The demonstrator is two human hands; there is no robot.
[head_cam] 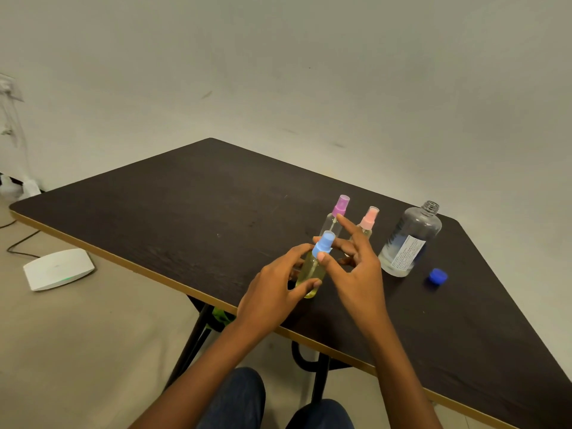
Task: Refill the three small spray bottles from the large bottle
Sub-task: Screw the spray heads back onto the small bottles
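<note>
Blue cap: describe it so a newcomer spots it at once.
On the dark table, find the large clear bottle standing open near the right end. The blue cap lies on the tabletop just right of its base. Unlike the spray tops, it sits on no bottle.

Left hand [272,292] and right hand [356,274] bare, forearms [399,360] likewise to frame edge. Dark blue trousers [238,397], possibly denim; fabric detail indistinct.
</note>
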